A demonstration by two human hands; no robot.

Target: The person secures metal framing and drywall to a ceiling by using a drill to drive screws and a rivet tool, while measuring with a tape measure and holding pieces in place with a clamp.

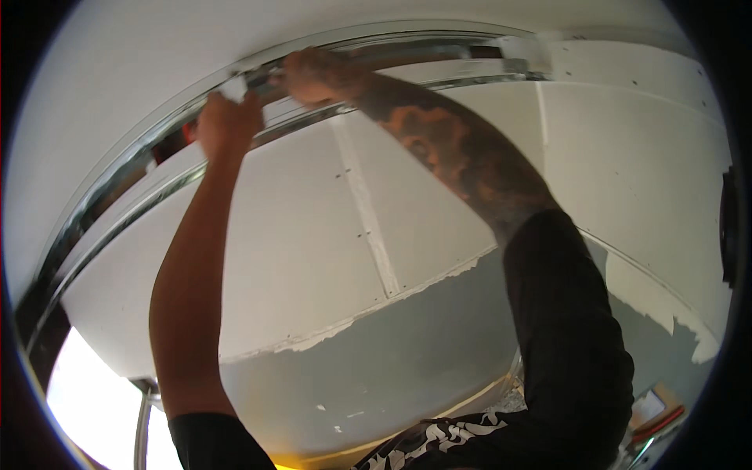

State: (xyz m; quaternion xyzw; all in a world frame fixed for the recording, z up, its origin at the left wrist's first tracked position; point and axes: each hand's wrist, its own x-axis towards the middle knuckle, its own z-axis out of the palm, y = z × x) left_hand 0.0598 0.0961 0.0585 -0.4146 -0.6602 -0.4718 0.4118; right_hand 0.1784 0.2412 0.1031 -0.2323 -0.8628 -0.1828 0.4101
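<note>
White piece (233, 88) shows between fingers of left grip (229, 125), beside metal track (162, 135).

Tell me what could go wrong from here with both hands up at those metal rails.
Cuts: the left hand and right hand are bare and close to metal rails, whose edges might be sharp.
Drop: the white piece seems held only by the left hand's fingertips, so it could slip.
Fatigue: both hands are raised high, so they may tire.
</note>
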